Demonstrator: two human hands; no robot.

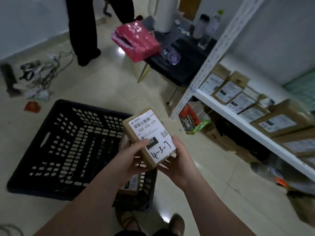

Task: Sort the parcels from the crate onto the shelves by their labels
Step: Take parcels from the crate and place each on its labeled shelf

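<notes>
A small brown parcel (144, 132) with a white label marked "4-3-7" is held above the right side of the black crate (68, 142). My left hand (131, 157) grips its left edge, thumb lying on the label. My right hand (177, 159) holds its lower right end from beneath, thumb on the label's edge. Another boxed parcel (131, 183) lies in the crate under my arms. The white shelf (238, 121) on the right carries several labelled brown parcels (276, 123).
A person's dark legs (85, 31) stand at the back. A pink bag (138, 40) sits on a black chair (184, 63) with bottles. Cables (40, 72) litter the floor at left. Bags and boxes (194, 121) lie under the shelf. My feet (175, 223) are at the bottom.
</notes>
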